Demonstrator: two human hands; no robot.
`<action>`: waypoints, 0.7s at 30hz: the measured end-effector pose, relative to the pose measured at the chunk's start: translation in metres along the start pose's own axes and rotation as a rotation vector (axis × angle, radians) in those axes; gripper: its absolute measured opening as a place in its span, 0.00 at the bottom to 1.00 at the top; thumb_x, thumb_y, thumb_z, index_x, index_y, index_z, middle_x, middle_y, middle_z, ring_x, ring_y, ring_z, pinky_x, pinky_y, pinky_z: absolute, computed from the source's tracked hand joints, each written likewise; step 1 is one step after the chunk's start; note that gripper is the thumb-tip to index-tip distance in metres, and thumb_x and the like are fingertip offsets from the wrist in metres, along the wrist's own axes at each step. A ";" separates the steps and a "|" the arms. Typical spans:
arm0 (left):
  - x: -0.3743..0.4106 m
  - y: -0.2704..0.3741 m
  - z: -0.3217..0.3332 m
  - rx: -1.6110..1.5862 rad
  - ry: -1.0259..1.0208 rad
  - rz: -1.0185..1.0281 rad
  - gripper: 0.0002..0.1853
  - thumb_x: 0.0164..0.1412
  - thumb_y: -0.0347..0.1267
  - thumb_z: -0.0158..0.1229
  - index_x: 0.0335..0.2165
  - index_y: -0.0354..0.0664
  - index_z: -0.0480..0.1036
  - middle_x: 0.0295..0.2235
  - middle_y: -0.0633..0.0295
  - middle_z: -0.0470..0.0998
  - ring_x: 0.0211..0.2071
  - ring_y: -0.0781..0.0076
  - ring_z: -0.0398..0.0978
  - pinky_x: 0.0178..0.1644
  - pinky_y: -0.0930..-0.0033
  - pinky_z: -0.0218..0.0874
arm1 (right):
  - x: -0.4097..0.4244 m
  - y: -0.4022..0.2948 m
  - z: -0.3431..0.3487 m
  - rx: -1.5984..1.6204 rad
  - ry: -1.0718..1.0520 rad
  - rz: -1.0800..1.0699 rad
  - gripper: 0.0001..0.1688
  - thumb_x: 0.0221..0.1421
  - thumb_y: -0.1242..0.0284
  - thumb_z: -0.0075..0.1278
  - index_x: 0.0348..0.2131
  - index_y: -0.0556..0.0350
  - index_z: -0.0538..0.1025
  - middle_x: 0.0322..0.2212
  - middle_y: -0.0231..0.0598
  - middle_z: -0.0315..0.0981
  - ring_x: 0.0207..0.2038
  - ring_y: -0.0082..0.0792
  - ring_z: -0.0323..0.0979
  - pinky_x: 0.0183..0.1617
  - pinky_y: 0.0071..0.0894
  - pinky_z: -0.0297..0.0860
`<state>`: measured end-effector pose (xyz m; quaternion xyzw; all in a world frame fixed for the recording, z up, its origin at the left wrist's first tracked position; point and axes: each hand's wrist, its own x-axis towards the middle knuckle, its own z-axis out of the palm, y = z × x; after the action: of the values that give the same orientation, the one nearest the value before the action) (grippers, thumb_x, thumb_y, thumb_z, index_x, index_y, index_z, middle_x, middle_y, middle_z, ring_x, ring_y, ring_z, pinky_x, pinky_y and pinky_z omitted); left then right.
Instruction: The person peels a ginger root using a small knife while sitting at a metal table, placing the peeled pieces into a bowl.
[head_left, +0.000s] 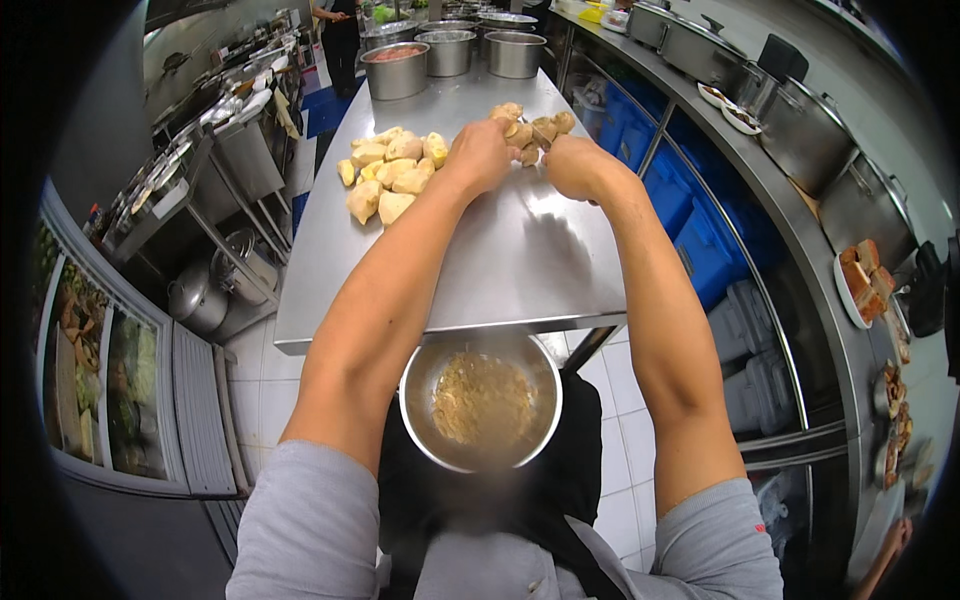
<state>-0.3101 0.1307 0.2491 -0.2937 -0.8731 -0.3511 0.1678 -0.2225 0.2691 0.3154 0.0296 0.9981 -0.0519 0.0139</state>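
Unpeeled ginger root (544, 130) lies in knobby pieces on the steel table (517, 277), just beyond my hands. My left hand (484, 159) curls around the near side of a ginger piece, its fingertips partly hidden. My right hand (583, 171) is closed on a small knife (539, 136); only a thin bit of blade shows against the ginger, and the handle is hidden in the fist. To the left of my left hand sits a pile of pale, peeled ginger pieces (390, 174). A steel bowl (556, 405) with brownish peelings (480, 397) rests at my lap, below the table edge.
Several steel pots (396, 75) stand at the table's far end, one holding reddish food. A shelf counter (806, 247) with large pots runs along the right, above blue bins (701, 240). A glass-door fridge (112, 360) is at left. Another person (339, 45) stands far back.
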 end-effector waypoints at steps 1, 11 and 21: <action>0.004 0.007 0.002 0.008 0.000 0.039 0.18 0.58 0.35 0.66 0.44 0.35 0.77 0.39 0.39 0.80 0.43 0.40 0.78 0.48 0.52 0.68 | -0.003 0.006 -0.005 -0.036 -0.015 0.015 0.15 0.51 0.79 0.52 0.39 0.64 0.83 0.41 0.57 0.81 0.45 0.54 0.80 0.47 0.46 0.76; 0.004 0.015 0.006 -0.023 -0.045 -0.043 0.21 0.59 0.35 0.66 0.47 0.35 0.76 0.41 0.39 0.80 0.46 0.40 0.77 0.50 0.51 0.67 | 0.015 0.018 0.018 0.039 0.022 0.022 0.17 0.52 0.80 0.49 0.41 0.64 0.83 0.41 0.58 0.80 0.45 0.56 0.79 0.48 0.46 0.75; 0.007 -0.005 -0.002 0.008 -0.028 -0.065 0.25 0.60 0.38 0.64 0.51 0.34 0.74 0.43 0.39 0.80 0.47 0.40 0.77 0.52 0.53 0.67 | 0.015 0.021 0.023 0.266 0.016 0.095 0.18 0.60 0.71 0.46 0.42 0.65 0.81 0.38 0.56 0.81 0.39 0.50 0.81 0.41 0.45 0.75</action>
<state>-0.3186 0.1290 0.2512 -0.2695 -0.8859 -0.3486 0.1452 -0.2352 0.2883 0.2903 0.0787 0.9799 -0.1830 0.0045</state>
